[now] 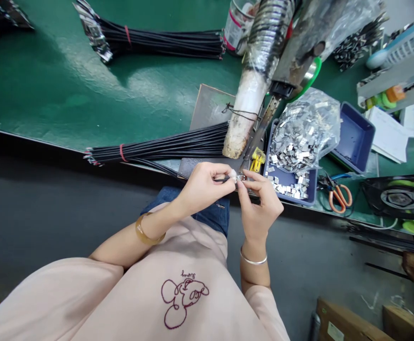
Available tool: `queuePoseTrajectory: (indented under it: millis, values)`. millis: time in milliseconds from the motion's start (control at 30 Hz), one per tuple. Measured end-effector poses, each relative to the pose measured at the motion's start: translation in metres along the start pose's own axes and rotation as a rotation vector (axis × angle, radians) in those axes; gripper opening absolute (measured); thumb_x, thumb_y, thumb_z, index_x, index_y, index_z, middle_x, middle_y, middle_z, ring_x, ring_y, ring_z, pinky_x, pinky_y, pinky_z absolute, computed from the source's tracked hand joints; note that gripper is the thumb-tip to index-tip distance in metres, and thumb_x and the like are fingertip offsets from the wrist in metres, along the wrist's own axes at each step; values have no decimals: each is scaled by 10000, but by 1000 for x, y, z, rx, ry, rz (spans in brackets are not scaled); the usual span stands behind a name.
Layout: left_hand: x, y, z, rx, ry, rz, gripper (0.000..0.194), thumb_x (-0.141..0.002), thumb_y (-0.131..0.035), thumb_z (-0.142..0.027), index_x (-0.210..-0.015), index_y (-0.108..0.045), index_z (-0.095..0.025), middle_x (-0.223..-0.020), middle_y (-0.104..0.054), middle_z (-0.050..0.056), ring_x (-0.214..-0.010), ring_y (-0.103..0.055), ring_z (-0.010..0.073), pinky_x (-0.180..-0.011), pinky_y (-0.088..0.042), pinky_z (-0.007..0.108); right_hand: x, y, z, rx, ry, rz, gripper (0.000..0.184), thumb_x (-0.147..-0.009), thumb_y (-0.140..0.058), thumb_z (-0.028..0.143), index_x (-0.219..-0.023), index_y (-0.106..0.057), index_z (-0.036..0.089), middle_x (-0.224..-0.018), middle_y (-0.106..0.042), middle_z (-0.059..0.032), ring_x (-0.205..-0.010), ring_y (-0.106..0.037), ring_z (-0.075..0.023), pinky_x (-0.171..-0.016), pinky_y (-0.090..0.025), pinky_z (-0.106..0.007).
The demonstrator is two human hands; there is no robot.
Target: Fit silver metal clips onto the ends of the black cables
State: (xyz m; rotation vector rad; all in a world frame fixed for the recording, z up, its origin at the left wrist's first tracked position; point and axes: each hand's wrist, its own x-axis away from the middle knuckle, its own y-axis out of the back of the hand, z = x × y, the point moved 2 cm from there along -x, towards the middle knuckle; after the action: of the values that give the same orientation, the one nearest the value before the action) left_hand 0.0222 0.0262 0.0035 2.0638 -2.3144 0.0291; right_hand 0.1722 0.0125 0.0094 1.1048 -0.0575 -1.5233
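Note:
My left hand (209,185) pinches a thin black cable (221,180) close to its end, and something white covers a fingertip there. Facing it, my right hand (262,201) has its thumb and fingers closed on a small shiny metal piece (241,177) at the cable's end. Whether the two parts are joined cannot be made out. The held cable seems to come from a bundle of black cables (171,142), tied with a red band, on the left. Beside my right hand, a blue tray (311,194) contains many loose metal pieces (292,189).
A wrapped duct (244,104) comes down just beyond my hands, beside a metal-tipped tool (264,125). A yellow clip-like part (257,161) lies near. Orange-handled pliers (340,198), a fan (402,198) and another blue tray (356,135) are to the right. Another cable bundle (164,42) lies at the back.

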Motion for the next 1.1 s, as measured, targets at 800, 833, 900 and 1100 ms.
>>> queuePoseTrajectory:
  millis: [800,833,900,1100]
  values:
    - [-1,1,0,4,-4,48,181,-800,-594,-169,-626,-582,-122,-571,-276,-66,-552,-214,55,-498,-159,220,-2,7,3,84,161,38,132,-893,-652,115,-904,-602,237,-1021,-782,-37,-922,-759,-149,-772,-595,-255]
    - [0,1,0,-6,-4,53,170,-798,-592,-165,-635,-596,-120,-569,-287,-66,-552,-219,55,-497,-164,217,-1,8,2,79,151,38,133,-890,-656,115,-904,-602,236,-1015,-783,-33,-915,-760,-147,-750,-591,-244]
    - [2,0,-1,-37,-17,58,149,-796,-582,-158,-661,-628,-117,-565,-324,-64,-550,-239,56,-492,-182,209,1,9,1,57,102,19,132,-890,-663,124,-913,-595,235,-1011,-781,-25,-875,-761,-137,-707,-582,-224]
    - [12,-1,-4,-338,-326,16,154,-804,-565,-132,-742,-705,-119,-593,-532,-31,-547,-375,59,-517,-311,186,-2,11,-6,-94,-273,79,93,-973,-577,275,-915,-514,238,-635,-582,89,-442,-545,-66,-450,-436,-189]
